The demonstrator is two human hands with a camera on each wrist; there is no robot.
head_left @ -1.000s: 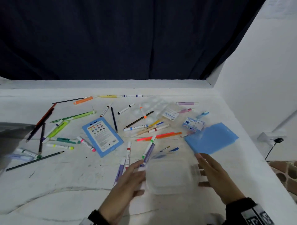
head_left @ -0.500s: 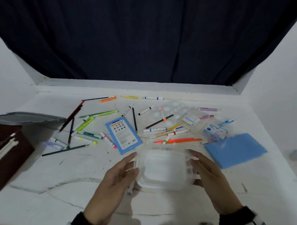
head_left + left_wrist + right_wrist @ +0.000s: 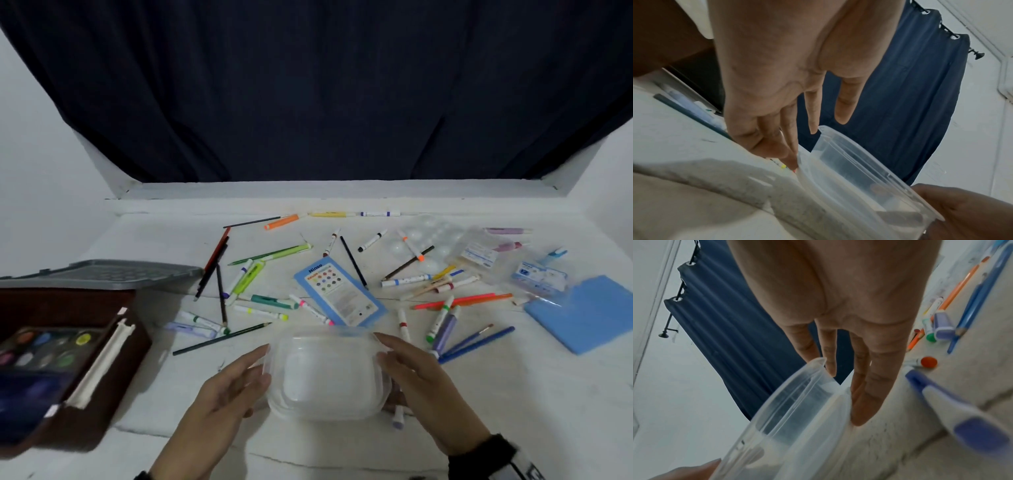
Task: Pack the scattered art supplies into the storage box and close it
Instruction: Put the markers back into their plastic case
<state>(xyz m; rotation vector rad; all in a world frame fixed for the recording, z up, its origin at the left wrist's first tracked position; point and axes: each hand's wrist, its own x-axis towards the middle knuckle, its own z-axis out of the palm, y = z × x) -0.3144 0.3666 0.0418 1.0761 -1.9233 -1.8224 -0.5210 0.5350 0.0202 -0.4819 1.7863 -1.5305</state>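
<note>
clear storage box (image 3: 325, 373) sits near the front edge of the white table (image 3: 513, 411) - left hand (image 3: 219, 394) and right hand (image 3: 421, 380) flat against its sides, fingers straight; markers (image 3: 438, 318) crowd just behind, bare tabletop in front

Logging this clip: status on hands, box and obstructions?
Left hand and right hand open, straight fingers flanking clear storage box. Box empty, lidless. Supplies unpacked; purple marker lies against its right side.
</note>
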